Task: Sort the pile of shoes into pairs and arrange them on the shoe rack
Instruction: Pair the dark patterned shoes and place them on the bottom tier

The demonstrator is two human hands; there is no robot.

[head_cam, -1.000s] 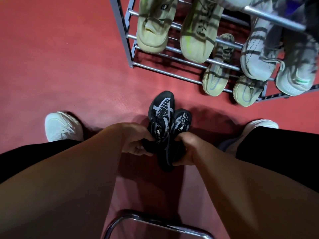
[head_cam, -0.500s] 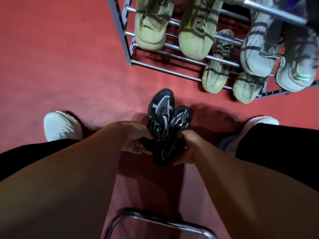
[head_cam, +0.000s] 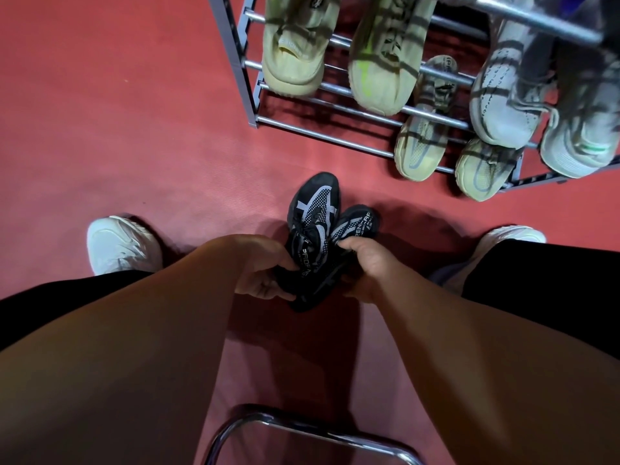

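Two black shoes with white mesh patterns are held side by side above the red floor. My left hand point(head_cam: 265, 270) grips the heel of the longer-looking left black shoe point(head_cam: 315, 209). My right hand point(head_cam: 365, 263) grips the right black shoe point(head_cam: 355, 223), whose heel is hidden under my fingers. The grey metal shoe rack point(head_cam: 248, 92) stands beyond them. Its upper bars carry two pale yellow shoes point(head_cam: 295, 55) and two whitish shoes point(head_cam: 503, 95). A smaller yellowish-grey pair point(head_cam: 419, 152) sits on the lowest bars.
My feet in white shoes point(head_cam: 120, 245) rest on the red floor either side of my hands. A chrome tube frame point(head_cam: 302, 427) curves across the bottom of the view. Open red floor point(head_cam: 117, 112) lies to the left of the rack.
The two black shoes have been lifted slightly toward me and drawn closer together. My right hand has slid further up over its shoe. The view has shifted a little toward the rack.
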